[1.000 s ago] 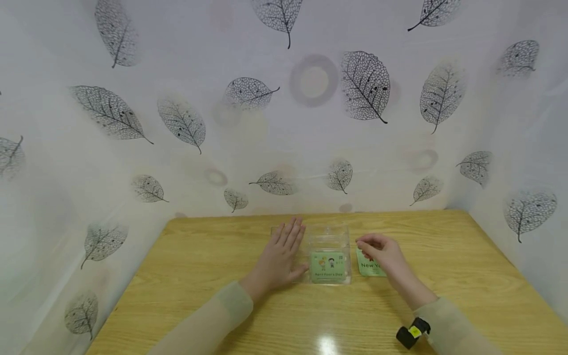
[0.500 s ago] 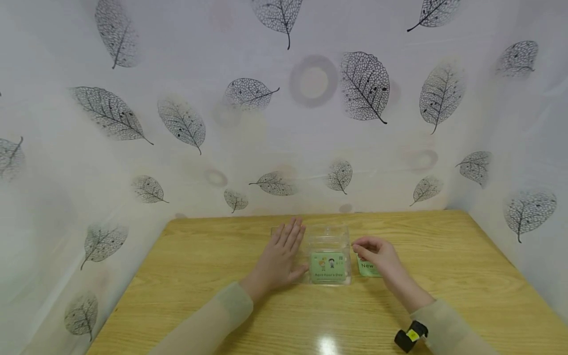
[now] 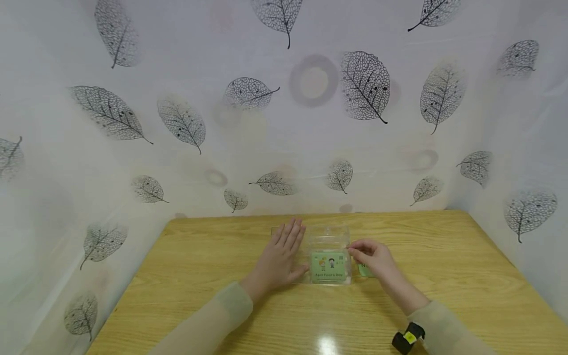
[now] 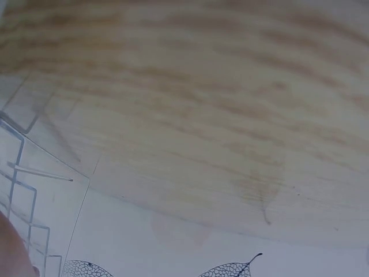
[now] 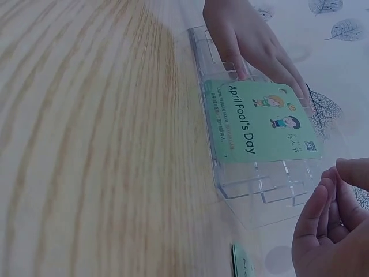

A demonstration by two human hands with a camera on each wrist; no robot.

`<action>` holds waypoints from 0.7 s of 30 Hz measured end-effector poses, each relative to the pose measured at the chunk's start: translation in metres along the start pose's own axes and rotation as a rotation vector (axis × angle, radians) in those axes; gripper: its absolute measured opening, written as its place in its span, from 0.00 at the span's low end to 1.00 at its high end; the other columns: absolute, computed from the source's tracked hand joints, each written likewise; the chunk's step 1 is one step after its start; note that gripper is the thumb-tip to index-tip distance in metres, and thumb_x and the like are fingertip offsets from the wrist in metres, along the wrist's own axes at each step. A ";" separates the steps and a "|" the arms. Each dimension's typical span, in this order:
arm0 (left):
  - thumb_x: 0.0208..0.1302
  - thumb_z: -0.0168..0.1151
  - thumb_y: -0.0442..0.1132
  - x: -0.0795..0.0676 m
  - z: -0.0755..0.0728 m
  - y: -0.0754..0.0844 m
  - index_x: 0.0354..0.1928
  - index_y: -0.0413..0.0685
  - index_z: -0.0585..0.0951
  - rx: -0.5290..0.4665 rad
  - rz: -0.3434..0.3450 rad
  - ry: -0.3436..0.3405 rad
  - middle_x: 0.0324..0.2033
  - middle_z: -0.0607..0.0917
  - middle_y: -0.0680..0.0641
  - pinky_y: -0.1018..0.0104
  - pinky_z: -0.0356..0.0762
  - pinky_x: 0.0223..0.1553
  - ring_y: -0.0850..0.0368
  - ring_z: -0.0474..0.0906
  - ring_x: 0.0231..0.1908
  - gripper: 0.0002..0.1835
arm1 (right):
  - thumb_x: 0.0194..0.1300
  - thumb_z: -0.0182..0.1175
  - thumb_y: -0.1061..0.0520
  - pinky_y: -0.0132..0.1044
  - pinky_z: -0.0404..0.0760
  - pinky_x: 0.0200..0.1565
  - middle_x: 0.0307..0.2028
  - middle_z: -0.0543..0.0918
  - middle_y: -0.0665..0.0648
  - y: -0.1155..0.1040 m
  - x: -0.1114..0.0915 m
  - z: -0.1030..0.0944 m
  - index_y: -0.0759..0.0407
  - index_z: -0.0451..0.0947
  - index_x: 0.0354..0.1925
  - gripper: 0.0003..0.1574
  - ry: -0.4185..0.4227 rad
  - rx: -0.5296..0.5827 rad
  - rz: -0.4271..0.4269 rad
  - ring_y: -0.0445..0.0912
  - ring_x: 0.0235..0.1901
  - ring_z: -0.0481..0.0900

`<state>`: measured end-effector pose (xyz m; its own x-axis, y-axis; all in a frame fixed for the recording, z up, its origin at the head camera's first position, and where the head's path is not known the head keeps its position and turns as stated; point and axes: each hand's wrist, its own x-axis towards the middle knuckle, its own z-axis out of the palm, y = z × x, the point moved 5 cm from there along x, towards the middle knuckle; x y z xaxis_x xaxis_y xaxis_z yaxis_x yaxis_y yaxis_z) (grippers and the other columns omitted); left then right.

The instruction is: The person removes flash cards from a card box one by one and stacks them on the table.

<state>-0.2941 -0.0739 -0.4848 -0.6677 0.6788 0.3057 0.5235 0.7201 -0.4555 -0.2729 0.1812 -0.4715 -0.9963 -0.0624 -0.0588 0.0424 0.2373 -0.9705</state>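
A clear plastic card holder (image 3: 329, 241) lies on the table, a green "April Fool's Day" card (image 3: 328, 266) in its front part. My left hand (image 3: 278, 256) rests flat over the holder's left side, fingers straight. At the holder's right edge is my right hand (image 3: 374, 256), thumb and fingertips drawn together near the card's upper right corner. Nothing shows between its fingers (image 5: 327, 190) in the right wrist view. Below that hand lies another green card (image 3: 366, 270), mostly hidden. The left wrist view catches the holder's clear edge (image 4: 37, 173) and little of the hand.
The wooden table (image 3: 199, 246) reaches back to a pale curtain (image 3: 284, 123) printed with leaves. A black wrist camera with a yellow mark (image 3: 408, 337) sits at my right cuff.
My right hand has moved left from above the other green card to the holder's right edge, covering more of that card's lettering. My left hand has stayed in place.
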 end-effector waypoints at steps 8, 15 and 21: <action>0.74 0.40 0.76 0.000 0.000 0.000 0.84 0.37 0.52 -0.006 0.002 -0.021 0.85 0.54 0.38 0.49 0.51 0.85 0.41 0.48 0.85 0.55 | 0.75 0.64 0.61 0.30 0.85 0.40 0.39 0.87 0.48 0.004 0.000 0.003 0.73 0.82 0.54 0.17 -0.019 -0.009 0.009 0.37 0.35 0.80; 0.74 0.42 0.76 0.001 -0.003 0.000 0.84 0.37 0.53 -0.008 0.001 -0.040 0.84 0.57 0.38 0.50 0.52 0.85 0.42 0.52 0.84 0.55 | 0.75 0.65 0.59 0.31 0.85 0.39 0.41 0.89 0.48 0.006 0.001 0.003 0.71 0.84 0.55 0.17 -0.023 -0.034 0.002 0.37 0.36 0.81; 0.74 0.41 0.76 0.001 -0.004 0.000 0.84 0.37 0.54 0.011 0.008 -0.051 0.84 0.55 0.38 0.51 0.53 0.85 0.42 0.55 0.84 0.55 | 0.74 0.66 0.59 0.30 0.86 0.40 0.42 0.89 0.49 0.005 0.000 0.004 0.71 0.84 0.55 0.18 -0.015 -0.046 0.009 0.35 0.36 0.81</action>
<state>-0.2920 -0.0725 -0.4811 -0.6896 0.6762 0.2593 0.5233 0.7128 -0.4669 -0.2727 0.1786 -0.4777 -0.9947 -0.0745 -0.0710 0.0473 0.2822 -0.9582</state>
